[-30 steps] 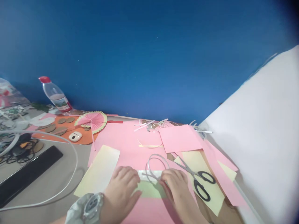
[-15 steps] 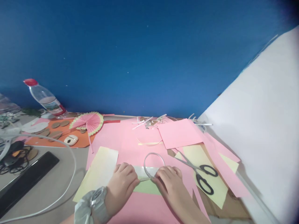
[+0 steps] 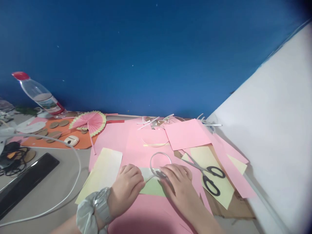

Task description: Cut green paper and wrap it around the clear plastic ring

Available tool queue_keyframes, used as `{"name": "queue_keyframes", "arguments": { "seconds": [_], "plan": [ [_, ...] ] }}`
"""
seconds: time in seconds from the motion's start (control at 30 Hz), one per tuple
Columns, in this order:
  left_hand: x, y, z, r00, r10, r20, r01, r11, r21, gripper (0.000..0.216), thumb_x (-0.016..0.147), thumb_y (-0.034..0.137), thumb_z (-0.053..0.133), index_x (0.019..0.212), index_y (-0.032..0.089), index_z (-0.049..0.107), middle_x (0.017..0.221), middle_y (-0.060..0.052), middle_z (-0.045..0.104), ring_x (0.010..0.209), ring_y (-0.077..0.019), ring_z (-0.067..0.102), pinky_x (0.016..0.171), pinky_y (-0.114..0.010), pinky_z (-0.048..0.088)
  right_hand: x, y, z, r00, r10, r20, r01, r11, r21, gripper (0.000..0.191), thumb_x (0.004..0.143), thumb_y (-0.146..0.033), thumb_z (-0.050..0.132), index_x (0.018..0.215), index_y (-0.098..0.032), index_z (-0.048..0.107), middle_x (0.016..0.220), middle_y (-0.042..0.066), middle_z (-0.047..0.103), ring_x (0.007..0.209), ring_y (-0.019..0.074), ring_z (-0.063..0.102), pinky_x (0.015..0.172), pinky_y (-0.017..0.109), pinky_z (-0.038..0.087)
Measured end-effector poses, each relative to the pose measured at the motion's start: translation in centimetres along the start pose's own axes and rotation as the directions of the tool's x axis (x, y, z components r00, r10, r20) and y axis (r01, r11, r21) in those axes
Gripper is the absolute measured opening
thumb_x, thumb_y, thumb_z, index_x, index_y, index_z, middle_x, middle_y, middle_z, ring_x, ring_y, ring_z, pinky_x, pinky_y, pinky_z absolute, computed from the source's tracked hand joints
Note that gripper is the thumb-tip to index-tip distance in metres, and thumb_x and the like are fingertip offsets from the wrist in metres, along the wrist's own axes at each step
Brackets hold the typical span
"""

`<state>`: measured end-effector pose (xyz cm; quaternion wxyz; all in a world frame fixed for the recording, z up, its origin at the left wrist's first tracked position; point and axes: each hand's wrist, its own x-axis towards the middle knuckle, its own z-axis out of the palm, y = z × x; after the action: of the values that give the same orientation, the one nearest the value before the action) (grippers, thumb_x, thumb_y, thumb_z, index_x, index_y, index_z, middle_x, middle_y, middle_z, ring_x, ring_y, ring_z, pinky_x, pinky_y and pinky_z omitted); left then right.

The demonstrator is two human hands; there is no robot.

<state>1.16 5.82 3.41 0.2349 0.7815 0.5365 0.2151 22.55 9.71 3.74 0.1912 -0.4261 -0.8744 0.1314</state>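
Note:
My left hand (image 3: 126, 186) and my right hand (image 3: 177, 182) rest knuckles-up on a pale green paper strip (image 3: 153, 188) that lies on a pink sheet (image 3: 136, 152). The fingers of both hands are curled and press the strip's white folded top edge between them. A curled white paper loop (image 3: 160, 160) stands just beyond my right fingertips. My left wrist wears a watch and a grey scrunchie. Black-handled scissors (image 3: 207, 177) lie on a yellow sheet just right of my right hand.
A yellow paper (image 3: 103, 174) lies left of my hands. A pink pleated fan (image 3: 90, 122), orange sheet with brown discs, and a water bottle (image 3: 39, 96) sit at the back left. A white cable (image 3: 73, 182) and black bar (image 3: 26, 180) lie left. A white board (image 3: 273, 130) leans at right.
My hands have stayed on the strip, with the right fingers sliding slightly along its folded edge. The view has tilted a little, so the table sits higher in the picture.

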Motion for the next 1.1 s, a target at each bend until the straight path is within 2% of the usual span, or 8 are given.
{"name": "queue_keyframes", "arguments": {
  "seconds": [0.07, 0.17, 0.3, 0.37, 0.6, 0.77, 0.9, 1.1],
  "plan": [
    [-0.1, 0.3, -0.3, 1.0, 0.025, 0.004, -0.024, 0.999, -0.025, 0.02, 0.092, 0.02, 0.037, 0.079, 0.019, 0.053, 0.083, -0.001, 0.054, 0.086, -0.0166, 0.046, 0.08, -0.036, 0.035, 0.1, -0.5, -0.1, 0.992, -0.11, 0.056, 0.109, 0.994, 0.026, 0.036, 0.09, -0.021, 0.046, 0.126, -0.027, 0.045, 0.118, 0.003, 0.058, 0.113, 0.0185, 0.047, 0.094, 0.036, 0.033],
    [-0.2, 0.5, -0.7, 0.999, 0.047, 0.003, -0.047, 0.998, -0.047, 0.02, 0.092, 0.021, 0.037, 0.083, 0.02, 0.055, 0.085, -0.002, 0.056, 0.087, -0.017, 0.047, 0.081, -0.036, 0.035, 0.6, -1.5, 0.0, 0.972, -0.181, 0.151, 0.168, 0.981, 0.092, 0.038, 0.091, -0.016, 0.044, 0.127, -0.026, 0.043, 0.121, 0.002, 0.057, 0.112, 0.017, 0.046, 0.093, 0.033, 0.035],
    [-0.3, 0.3, -0.5, 1.0, 0.028, -0.009, -0.029, 0.999, -0.046, 0.024, 0.092, 0.025, 0.036, 0.079, 0.02, 0.056, 0.084, -0.002, 0.056, 0.086, -0.0169, 0.048, 0.081, -0.036, 0.035, 1.8, -2.5, 0.1, 0.948, -0.162, 0.274, 0.136, 0.984, 0.112, 0.014, 0.092, -0.016, 0.042, 0.092, -0.022, 0.054, 0.095, 0.001, 0.061, 0.093, 0.0162, 0.05, 0.084, 0.034, 0.035],
    [-0.4, 0.2, 0.0, 0.999, -0.021, -0.028, 0.02, 0.999, -0.037, 0.028, 0.093, 0.026, 0.035, 0.073, 0.019, 0.054, 0.078, -0.001, 0.055, 0.082, -0.0159, 0.048, 0.078, -0.034, 0.036, 2.2, -2.8, 0.0, 0.941, -0.134, 0.312, 0.098, 0.987, 0.129, 0.018, 0.094, -0.021, 0.039, 0.08, -0.021, 0.051, 0.084, -0.001, 0.058, 0.086, 0.0152, 0.049, 0.081, 0.033, 0.035],
    [0.2, -0.1, -0.8, 0.979, -0.181, -0.091, 0.184, 0.983, 0.024, 0.037, 0.095, 0.029, 0.031, 0.064, 0.019, 0.048, 0.065, 0.0, 0.051, 0.067, -0.0138, 0.049, 0.067, -0.03, 0.04, 1.6, -3.0, 0.4, 0.953, -0.041, 0.299, -0.021, 0.979, 0.201, 0.019, 0.095, -0.02, 0.038, 0.08, -0.021, 0.05, 0.08, -0.002, 0.055, 0.082, 0.0147, 0.046, 0.077, 0.031, 0.032],
    [-0.8, 0.5, -3.7, 0.998, -0.052, 0.028, 0.049, 0.994, 0.1, 0.02, 0.089, 0.033, 0.046, 0.099, 0.022, 0.059, 0.102, -0.004, 0.06, 0.098, -0.0191, 0.052, 0.089, -0.037, 0.04, 1.5, -1.8, 0.6, 0.962, 0.002, 0.272, -0.042, 0.989, 0.139, 0.017, 0.093, -0.017, 0.04, 0.082, -0.021, 0.052, 0.081, -0.001, 0.055, 0.081, 0.0144, 0.045, 0.077, 0.031, 0.03],
    [-2.7, 0.1, -2.4, 0.94, 0.224, 0.258, -0.301, 0.902, 0.31, 0.058, 0.085, 0.046, 0.052, 0.137, 0.028, 0.035, 0.145, -0.005, 0.036, 0.133, -0.0277, 0.026, 0.107, -0.05, 0.024, 1.6, -1.1, 0.4, 0.957, 0.008, 0.289, -0.06, 0.983, 0.173, 0.02, 0.094, -0.015, 0.036, 0.079, -0.021, 0.049, 0.082, -0.002, 0.053, 0.082, 0.014, 0.043, 0.078, 0.031, 0.03],
    [-3.5, -0.7, 1.4, 0.961, 0.145, 0.235, -0.235, 0.876, 0.421, 0.074, 0.073, 0.052, 0.063, 0.138, 0.031, 0.033, 0.152, -0.004, 0.021, 0.139, -0.0315, 0.012, 0.108, -0.058, 0.011, 1.5, -1.0, 0.1, 0.936, -0.013, 0.352, -0.036, 0.99, 0.134, 0.019, 0.088, -0.006, 0.038, 0.078, -0.02, 0.047, 0.085, 0.0, 0.05, 0.081, 0.0146, 0.04, 0.076, 0.03, 0.029]
  ]
}}
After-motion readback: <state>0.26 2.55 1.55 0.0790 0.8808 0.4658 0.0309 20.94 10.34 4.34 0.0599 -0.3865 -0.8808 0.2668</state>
